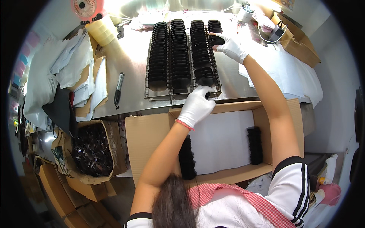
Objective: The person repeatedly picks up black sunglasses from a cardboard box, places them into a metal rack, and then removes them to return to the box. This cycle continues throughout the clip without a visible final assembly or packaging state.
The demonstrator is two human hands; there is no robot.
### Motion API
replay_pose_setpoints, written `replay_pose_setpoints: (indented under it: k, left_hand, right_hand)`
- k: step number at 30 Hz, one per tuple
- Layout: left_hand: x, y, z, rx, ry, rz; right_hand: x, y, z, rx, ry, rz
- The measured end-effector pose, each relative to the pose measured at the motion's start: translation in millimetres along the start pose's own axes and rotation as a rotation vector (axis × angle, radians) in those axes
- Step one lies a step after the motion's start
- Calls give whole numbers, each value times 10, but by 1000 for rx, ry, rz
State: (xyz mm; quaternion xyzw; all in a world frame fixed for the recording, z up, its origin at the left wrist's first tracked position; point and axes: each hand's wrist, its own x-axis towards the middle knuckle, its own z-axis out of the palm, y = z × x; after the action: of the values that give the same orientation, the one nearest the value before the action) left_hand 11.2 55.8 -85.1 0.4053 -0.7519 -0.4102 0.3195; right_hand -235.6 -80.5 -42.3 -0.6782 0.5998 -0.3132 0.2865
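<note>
Since the rack (147,76) lies lengthwise, near end toward the body, both hands reach it w/o crossing (clock centred on rack, 12 = away from body). Black discs (180,57) stand overlapping in four cols. on it, prob. slotted so faces don't rub. R hand (231,47), white-gloved, is at 2 o'clock: thumb & forefinger wide, spanning a short run of discs in the rightmost col., prob. held by the ends to keep them together. L hand (197,105), also gloved, is at 5, fingers curled narrow at the near end, w/ a small dark piece (207,95) between; can't tell if held or part of rack. Room to move: steel table (133,81) shows at 9, bounded by marker (119,89) at 8 & paper pile (81,76) farther out. Tighter at 3: white sheets (285,72). Open carton (268,133) at 5, just beside table's near edge, dark stacks (254,145) along its side walls, middle free betw. them.
</note>
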Motion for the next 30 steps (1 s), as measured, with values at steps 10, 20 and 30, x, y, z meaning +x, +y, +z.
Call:
replay_pose_setpoints:
  k: [10,20,30]
  left_hand:
    - [6,-45,-52,-34,-45,-5]
    - [-82,242,-101,-758,-2,-367]
    - [-154,555,49,-1584,196,-550]
  right_hand:
    - [-172,123,708,-539,494,-269]
    - [-397,-366,273,-421,610,-221]
    - [-1543,-958,266,-136,-68,-622]
